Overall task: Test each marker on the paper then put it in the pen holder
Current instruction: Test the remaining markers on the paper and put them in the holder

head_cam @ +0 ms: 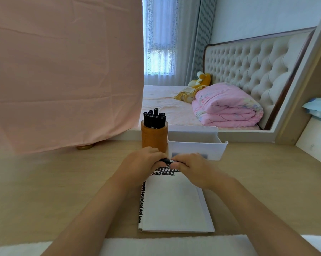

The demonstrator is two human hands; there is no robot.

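Note:
A black marker (167, 160) lies level between my two hands, just above the top of the white paper pad (172, 204). My left hand (143, 161) grips its left end and my right hand (191, 167) grips its right end. The pad lies on the wooden desk, with rows of black test marks along its top edge and left margin. Behind my left hand stands the orange-brown pen holder (154, 137), with several black markers (154, 119) upright in it.
A white plastic bin (196, 143) stands right of the pen holder, touching it. A pink cloth (63, 71) hangs over the desk's back left. A mirror behind shows a bed. A white box (315, 145) sits at the far right.

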